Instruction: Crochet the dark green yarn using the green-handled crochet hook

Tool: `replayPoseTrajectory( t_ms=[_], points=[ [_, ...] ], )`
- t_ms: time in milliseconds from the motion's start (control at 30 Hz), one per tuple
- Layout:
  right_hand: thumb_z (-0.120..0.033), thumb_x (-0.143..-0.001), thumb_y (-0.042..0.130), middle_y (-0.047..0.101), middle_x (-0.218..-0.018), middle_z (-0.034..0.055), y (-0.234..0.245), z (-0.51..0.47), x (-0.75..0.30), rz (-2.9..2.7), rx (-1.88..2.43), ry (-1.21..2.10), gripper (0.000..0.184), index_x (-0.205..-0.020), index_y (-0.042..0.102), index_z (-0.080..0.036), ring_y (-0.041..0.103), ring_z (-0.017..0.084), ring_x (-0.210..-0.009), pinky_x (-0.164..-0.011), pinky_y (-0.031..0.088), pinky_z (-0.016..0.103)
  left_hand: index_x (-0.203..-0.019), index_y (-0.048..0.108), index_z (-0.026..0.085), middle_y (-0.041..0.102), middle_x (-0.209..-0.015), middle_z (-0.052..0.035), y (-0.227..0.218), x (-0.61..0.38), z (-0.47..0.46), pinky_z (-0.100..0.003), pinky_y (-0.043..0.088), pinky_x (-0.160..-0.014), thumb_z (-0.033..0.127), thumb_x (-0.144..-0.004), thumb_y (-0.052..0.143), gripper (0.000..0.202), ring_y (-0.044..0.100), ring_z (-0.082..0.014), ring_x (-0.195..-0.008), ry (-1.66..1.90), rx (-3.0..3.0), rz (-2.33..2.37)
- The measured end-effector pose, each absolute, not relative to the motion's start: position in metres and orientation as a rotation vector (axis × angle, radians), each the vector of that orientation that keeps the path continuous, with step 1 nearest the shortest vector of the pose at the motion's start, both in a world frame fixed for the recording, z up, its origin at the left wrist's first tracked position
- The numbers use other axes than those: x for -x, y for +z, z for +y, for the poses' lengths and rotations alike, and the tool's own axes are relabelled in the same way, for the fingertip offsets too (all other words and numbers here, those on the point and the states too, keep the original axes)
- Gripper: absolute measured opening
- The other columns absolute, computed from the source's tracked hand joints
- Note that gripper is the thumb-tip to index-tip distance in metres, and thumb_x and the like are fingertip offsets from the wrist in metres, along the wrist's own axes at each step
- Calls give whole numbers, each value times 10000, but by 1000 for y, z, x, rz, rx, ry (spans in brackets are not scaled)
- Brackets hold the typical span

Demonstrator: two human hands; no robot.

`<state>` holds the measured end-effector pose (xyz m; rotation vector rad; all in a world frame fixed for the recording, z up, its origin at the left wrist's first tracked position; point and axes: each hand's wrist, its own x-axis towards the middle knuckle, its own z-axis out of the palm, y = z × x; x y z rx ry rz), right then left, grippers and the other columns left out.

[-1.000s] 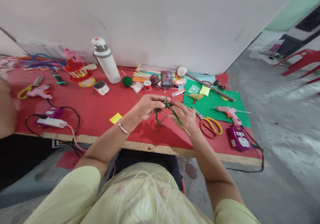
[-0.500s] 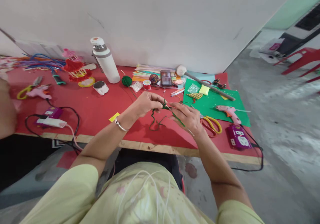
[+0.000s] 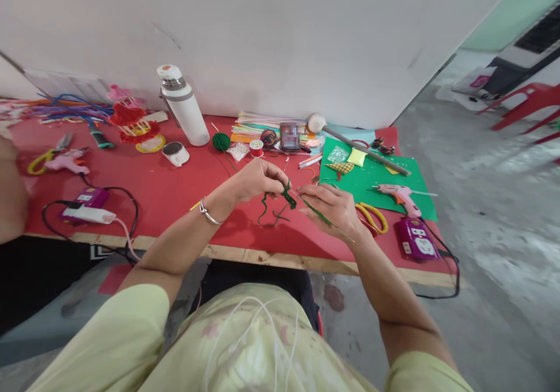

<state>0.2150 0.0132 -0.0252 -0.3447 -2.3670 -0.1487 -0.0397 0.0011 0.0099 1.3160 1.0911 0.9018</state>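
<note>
Between the thumb and fingers of my left hand [image 3: 262,179] is a small piece of dark green crochet [image 3: 289,198], held above the red tabletop. My right hand [image 3: 330,205] is closed around a thin crochet hook with a green grip [image 3: 321,214]; its tip points left toward the crochet, and its back end sticks out below my palm. Loose green yarn [image 3: 263,211] dangles under my left fingers. A ball of green yarn [image 3: 221,142] lies farther back, its strand running toward my left hand. Whether the hook sits inside a stitch is too small to tell.
A white flask [image 3: 186,109] and its cup [image 3: 175,154] stand at back left. Yellow-handled scissors [image 3: 373,218] lie beside my right wrist. A pink glue gun [image 3: 401,196] rests on green sheet [image 3: 422,176] near a purple power box [image 3: 415,240]. Another person's arm [image 3: 11,193] is at far left.
My right hand has shifted slightly right and down with the hook, away from my left hand. More of the green crochet now shows between my hands.
</note>
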Motion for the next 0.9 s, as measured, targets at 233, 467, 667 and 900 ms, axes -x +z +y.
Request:
replayPoseTrajectory(
  t_ms=[233, 467, 667, 900],
  points=[
    [-326, -1007, 670, 814, -1124, 101, -35, 6, -208, -2237, 411, -305, 240, -1186, 710, -172, 756, 184, -848, -730, 559, 300, -794, 801, 107, 722, -619, -37, 8, 35, 0, -212, 481, -492, 104, -606, 754, 193, 628, -113, -484, 929, -1057, 983],
    [-384, -1003, 677, 797, -1031, 98, -48, 8, -202, -2181, 408, -342, 249, -1145, 708, -181, 745, 185, -855, -749, 547, 287, -819, 781, 95, 711, -662, -45, 3, 29, -5, -260, 546, -544, 91, -610, 777, 209, 616, -119, -542, 827, -836, 831],
    [-363, -1007, 673, 782, -1002, 111, -47, 5, -203, -2224, 517, -390, 220, -1106, 671, -168, 710, 194, -851, -738, 520, 303, -802, 774, 76, 696, -655, -45, 5, 22, -7, -270, 547, -525, 59, -613, 766, 189, 603, -118, -528, 876, -841, 829],
    [-347, -1016, 658, 765, -966, 106, -51, 8, -204, -2204, 471, -365, 216, -1124, 635, -162, 698, 192, -842, -737, 513, 298, -785, 763, 85, 683, -605, -36, 7, 24, -7, -276, 570, -530, 65, -612, 812, 181, 620, -127, -521, 860, -805, 802]
  ],
)
